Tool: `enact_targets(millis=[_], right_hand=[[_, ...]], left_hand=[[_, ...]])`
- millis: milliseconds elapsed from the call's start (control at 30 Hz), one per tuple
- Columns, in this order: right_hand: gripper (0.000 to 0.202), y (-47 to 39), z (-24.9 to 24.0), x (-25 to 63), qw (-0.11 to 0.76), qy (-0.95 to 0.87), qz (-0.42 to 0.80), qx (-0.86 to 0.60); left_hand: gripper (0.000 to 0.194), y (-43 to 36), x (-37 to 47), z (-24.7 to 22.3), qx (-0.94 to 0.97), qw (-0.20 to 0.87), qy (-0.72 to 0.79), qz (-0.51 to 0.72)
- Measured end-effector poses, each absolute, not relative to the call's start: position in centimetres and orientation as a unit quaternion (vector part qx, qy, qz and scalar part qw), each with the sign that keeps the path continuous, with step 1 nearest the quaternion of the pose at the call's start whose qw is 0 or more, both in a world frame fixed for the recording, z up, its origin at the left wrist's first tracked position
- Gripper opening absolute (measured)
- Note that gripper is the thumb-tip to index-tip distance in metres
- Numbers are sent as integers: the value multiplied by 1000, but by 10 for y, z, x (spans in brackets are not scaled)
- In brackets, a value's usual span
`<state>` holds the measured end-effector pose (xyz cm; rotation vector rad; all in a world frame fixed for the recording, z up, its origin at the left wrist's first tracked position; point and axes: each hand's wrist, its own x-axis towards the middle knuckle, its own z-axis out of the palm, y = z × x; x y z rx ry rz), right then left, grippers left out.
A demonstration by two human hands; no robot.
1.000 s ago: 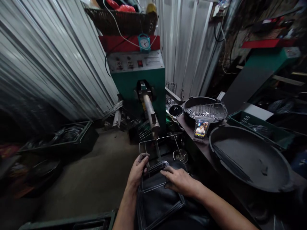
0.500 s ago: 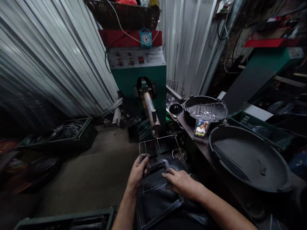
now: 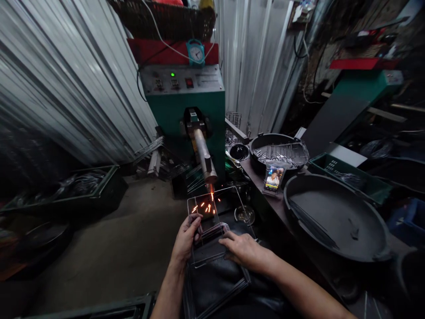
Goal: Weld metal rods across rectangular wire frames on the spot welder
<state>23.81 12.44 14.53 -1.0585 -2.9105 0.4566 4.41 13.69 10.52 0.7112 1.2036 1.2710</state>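
A rectangular wire frame [image 3: 237, 189] has its far edge under the tip of the welding machine's rod-like arm [image 3: 203, 153]. Orange sparks [image 3: 207, 207] fly at that contact. My left hand [image 3: 186, 235] pinches the frame's left side. My right hand [image 3: 244, 251] is closed on a wire of the same frame, its fingertips partly hidden. Beneath, a stack of similar wire frames [image 3: 217, 296] lies on my dark-covered lap.
On the right stand a large round black pan [image 3: 338, 217], a second pan with wire pieces [image 3: 255, 153] and a lit phone [image 3: 273, 178]. Green crates sit at the left [image 3: 108, 184] and lower left [image 3: 148, 305]. A small bowl [image 3: 245, 214] is beyond my right hand.
Sparks have appeared at the machine's tip, and a green light on its panel is now lit. The view has shifted slightly; both hands keep their hold on the frame.
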Motion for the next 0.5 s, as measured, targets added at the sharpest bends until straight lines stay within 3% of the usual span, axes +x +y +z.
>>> enact_targets(millis=[367,500], right_hand=[[41,132,138,239,35,-935,121,-332],[54,155,138,240,88,-929,128,-335]], left_hand=[[34,145,37,104,307,563,534,551],[38,171,29,112,320,545,547,549]])
